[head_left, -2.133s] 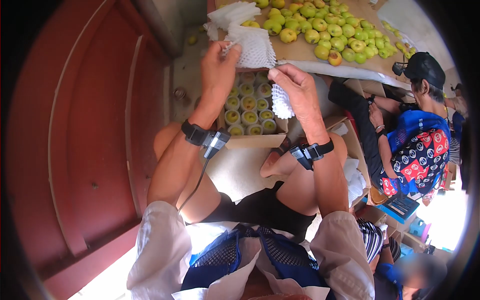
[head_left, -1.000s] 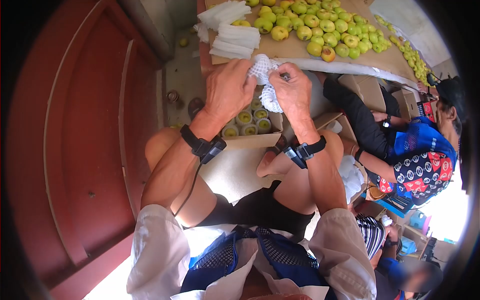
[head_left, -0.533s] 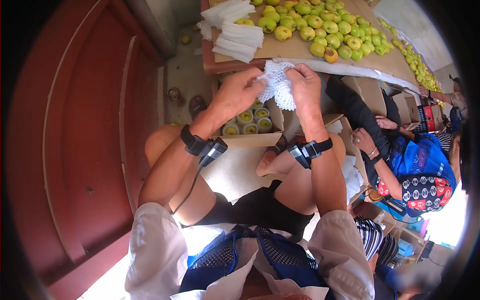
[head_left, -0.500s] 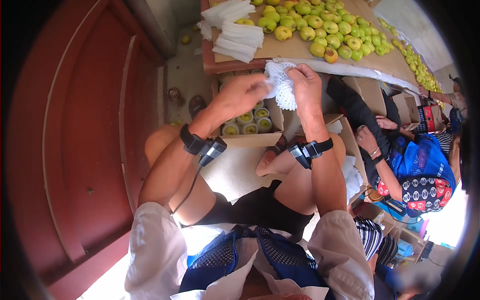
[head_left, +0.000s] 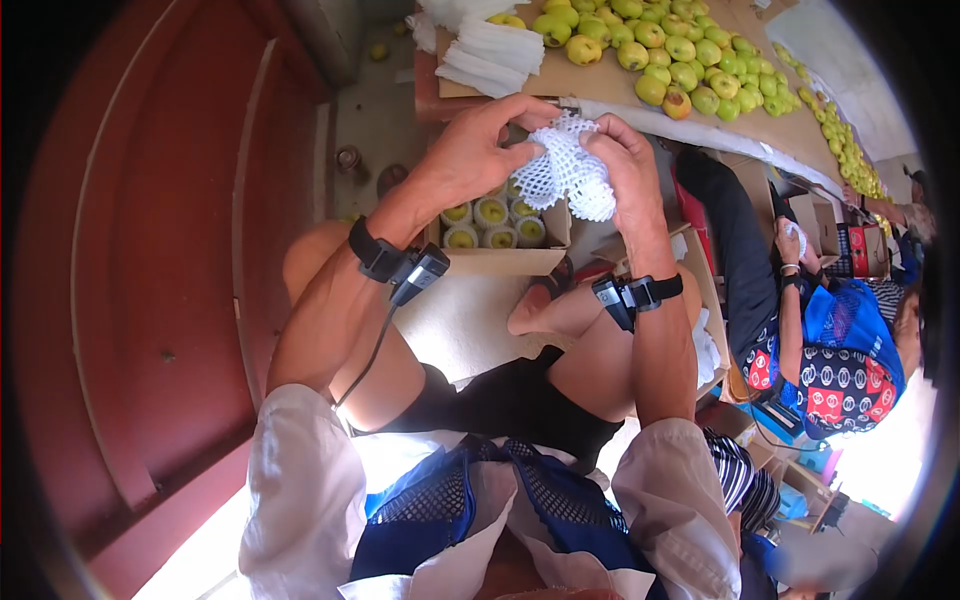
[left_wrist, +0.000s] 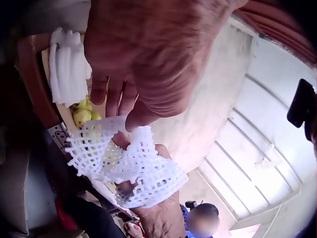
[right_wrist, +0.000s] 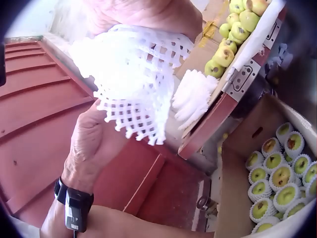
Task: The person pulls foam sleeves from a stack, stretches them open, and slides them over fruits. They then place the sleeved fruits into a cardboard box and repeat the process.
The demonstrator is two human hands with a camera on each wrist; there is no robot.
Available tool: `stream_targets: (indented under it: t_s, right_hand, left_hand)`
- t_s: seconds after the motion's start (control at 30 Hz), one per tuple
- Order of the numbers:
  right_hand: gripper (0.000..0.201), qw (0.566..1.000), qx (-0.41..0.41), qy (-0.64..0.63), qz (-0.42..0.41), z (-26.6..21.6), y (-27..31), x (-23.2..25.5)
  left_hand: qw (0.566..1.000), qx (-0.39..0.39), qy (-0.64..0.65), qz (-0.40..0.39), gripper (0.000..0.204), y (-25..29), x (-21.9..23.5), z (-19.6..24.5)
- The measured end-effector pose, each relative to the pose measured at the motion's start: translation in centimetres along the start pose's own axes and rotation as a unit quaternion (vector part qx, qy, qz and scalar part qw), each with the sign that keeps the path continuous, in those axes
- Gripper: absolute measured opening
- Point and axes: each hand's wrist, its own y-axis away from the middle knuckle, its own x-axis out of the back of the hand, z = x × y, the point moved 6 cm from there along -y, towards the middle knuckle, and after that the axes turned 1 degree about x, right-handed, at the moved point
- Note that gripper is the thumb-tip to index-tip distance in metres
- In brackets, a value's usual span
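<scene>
A white foam fruit net (head_left: 562,172) is spread between both hands above the box. My left hand (head_left: 480,148) pinches its left edge between thumb and fingers; the left wrist view shows the thumb on the mesh (left_wrist: 143,153). My right hand (head_left: 630,165) grips the other side of the net, thumb over its upper edge. In the right wrist view the mesh (right_wrist: 133,84) flares out with a scalloped rim, and no apple shows inside it. Below the hands, a cardboard box (head_left: 505,260) holds rows of green apples (right_wrist: 287,196), each in a white net.
Ahead stands a table with loose green apples (head_left: 690,75) and a stack of flat white nets (head_left: 490,58). A red door (head_left: 150,250) is on the left. To the right sits another person in a blue vest (head_left: 850,320), near more cardboard boxes (head_left: 815,225).
Two seconds ago my left hand held a flat net over the stack. It came over to the right hand, moved in a blur at the net, and now pinches its edge, the mesh spread wider.
</scene>
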Motion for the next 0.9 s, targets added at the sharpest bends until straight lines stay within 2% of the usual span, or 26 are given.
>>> stream_targets:
  t_s: [0.17, 0.27, 0.37, 0.47, 0.57, 0.7, 0.8, 0.9]
  right_hand:
    - [0.010, 1.000, -0.017, -0.008, 0.003, -0.2, 0.2, 0.1]
    - [0.011, 1.000, -0.003, 0.024, 0.015, 0.2, -0.1, 0.6]
    - [0.011, 0.999, 0.008, 0.035, 0.015, -0.1, 0.2, 0.3]
    - [0.011, 0.999, 0.000, 0.036, 0.018, 0.1, 0.2, 0.5]
    - [0.007, 0.999, -0.021, 0.040, 0.013, 0.1, 0.5, 0.8]
    - [0.009, 0.996, -0.072, -0.047, -0.014, 0.8, 0.9, 0.2]
    - [0.013, 0.994, -0.039, -0.103, 0.025, -0.1, 1.5, 0.0]
    - [0.015, 0.998, -0.017, -0.040, 0.055, 1.0, 0.7, 0.9]
  left_hand:
    - [0.999, 0.008, -0.033, -0.003, 0.037, -0.1, -0.2, -0.2]
    - [0.998, -0.038, -0.026, 0.035, 0.027, 0.0, 0.1, -0.2]
    - [0.999, -0.033, 0.015, 0.024, 0.023, -0.1, 0.6, 0.3]
    - [0.997, -0.067, 0.001, 0.031, 0.020, -0.2, 0.9, -1.0]
    - [0.996, 0.006, -0.010, 0.091, 0.018, -0.1, 2.3, -1.8]
    - [0.987, 0.033, 0.112, 0.113, 0.007, -0.1, 2.6, -2.4]
    - [0.964, 0.175, 0.159, 0.123, 0.031, 0.5, 2.5, -1.8]
    - [0.965, 0.178, 0.182, 0.059, 0.056, 0.9, 2.0, -1.2]
